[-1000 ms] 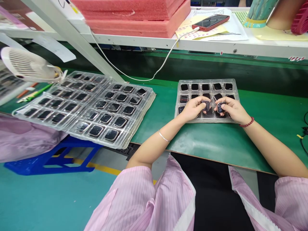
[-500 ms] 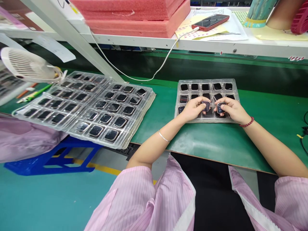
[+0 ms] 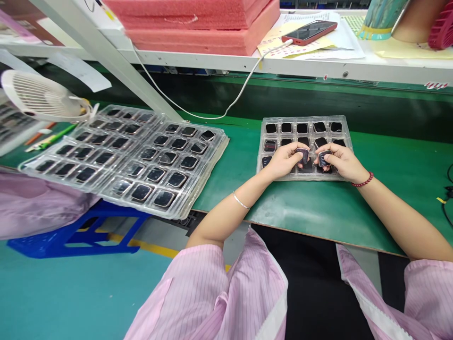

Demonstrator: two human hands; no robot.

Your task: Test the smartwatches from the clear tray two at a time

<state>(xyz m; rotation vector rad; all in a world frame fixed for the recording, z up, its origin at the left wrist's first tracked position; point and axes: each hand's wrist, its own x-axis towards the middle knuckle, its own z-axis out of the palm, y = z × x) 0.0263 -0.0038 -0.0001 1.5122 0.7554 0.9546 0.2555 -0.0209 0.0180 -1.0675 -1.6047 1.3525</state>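
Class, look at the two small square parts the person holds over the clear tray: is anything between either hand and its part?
Nothing visible. The left hand already grips one square part, and the right hand grips another, both just above the clear tray.

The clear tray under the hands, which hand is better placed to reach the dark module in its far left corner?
Left. The left hand sits over the tray's left half, nearer that corner module. The right hand is over the right half. Both already grip a small module.
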